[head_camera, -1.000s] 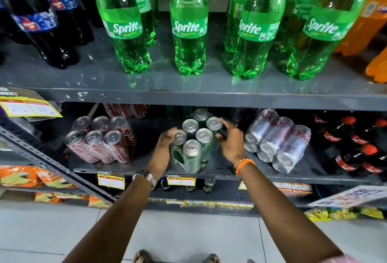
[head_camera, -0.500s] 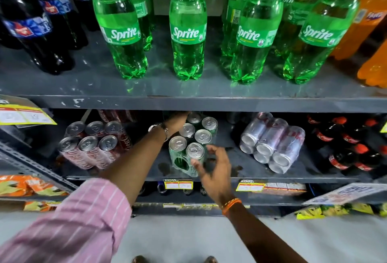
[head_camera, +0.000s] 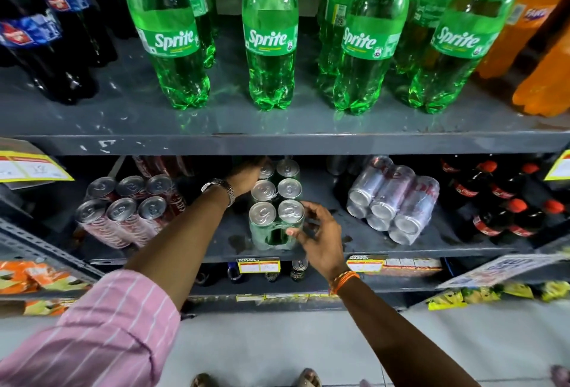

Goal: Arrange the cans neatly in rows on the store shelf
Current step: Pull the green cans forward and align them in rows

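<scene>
Squaring the green can pack (head_camera: 276, 201) on the middle shelf (head_camera: 339, 248): right hand (head_camera: 317, 232) fingers spread loosely at its front corner; left hand (head_camera: 246, 175) reaches behind, fingers hidden. Push evenly from both ends, keeping rows straight.

A shop: grey metal shelves (head_camera: 277, 143) stocked with Sprite bottles (head_camera: 270, 35), wrapped can packs (head_camera: 393, 198) and price tags (head_camera: 258, 265).

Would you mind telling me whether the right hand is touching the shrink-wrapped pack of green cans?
Touching. The head view shows the right hand with its thumb pressed on the wrap at the front of the shrink-wrapped pack of green cans.
</scene>
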Demonstrator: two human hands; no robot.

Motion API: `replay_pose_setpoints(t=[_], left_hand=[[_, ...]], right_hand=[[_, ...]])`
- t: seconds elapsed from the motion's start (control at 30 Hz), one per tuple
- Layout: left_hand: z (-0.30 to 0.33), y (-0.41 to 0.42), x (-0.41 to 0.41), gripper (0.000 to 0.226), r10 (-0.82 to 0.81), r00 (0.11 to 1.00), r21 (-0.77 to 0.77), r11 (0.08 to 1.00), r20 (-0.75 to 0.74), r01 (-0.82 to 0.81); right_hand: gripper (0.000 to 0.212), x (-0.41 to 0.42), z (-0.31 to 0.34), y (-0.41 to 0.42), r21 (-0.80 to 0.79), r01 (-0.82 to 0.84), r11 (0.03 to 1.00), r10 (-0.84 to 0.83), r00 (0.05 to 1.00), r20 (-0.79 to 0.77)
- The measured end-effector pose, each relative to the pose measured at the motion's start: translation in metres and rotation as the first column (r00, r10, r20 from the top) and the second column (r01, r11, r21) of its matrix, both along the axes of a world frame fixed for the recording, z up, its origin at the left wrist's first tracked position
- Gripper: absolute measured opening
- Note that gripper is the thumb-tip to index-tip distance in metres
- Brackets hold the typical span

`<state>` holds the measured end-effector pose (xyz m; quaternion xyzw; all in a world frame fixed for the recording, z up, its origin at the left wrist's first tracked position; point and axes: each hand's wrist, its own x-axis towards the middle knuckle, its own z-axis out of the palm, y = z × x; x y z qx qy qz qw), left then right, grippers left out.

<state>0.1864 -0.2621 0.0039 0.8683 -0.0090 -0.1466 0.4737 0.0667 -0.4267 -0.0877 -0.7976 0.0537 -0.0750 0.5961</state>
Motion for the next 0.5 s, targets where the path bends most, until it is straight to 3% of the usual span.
replay_pose_setpoints(t=[0.13, 0.2, 0.33, 0.5], left_hand=[[-0.013, 0.025, -0.012, 0.055, 0.125, 0.989, -0.037, 0.992, 0.077, -0.123], [-0.02, 0.039, -0.022, 0.063, 0.209, 0.976, -0.072, 0.976, 0.054, -0.205], [-0.05, 0.064, -0.045, 0.091, 0.266, 0.961, -0.177, 0.952, 0.069, -0.251], [-0.068, 0.07, -0.084, 0.094, 0.373, 0.928, -0.262, 0.898, 0.023, -0.354]], right_hand=[[0.053, 0.018, -0.007, -0.012, 0.296, -0.015, 0.955, 0.046, 0.994, -0.098], [0.051, 0.028, -0.009, -0.017, 0.248, -0.002, 0.969, 0.024, 0.996, -0.085], [0.05, 0.049, -0.006, -0.024, -0.02, -0.061, 0.998, 0.061, 0.998, 0.011], [0.046, 0.083, -0.004, -0.029, -0.074, -0.181, 0.981, 0.18, 0.983, -0.02]])
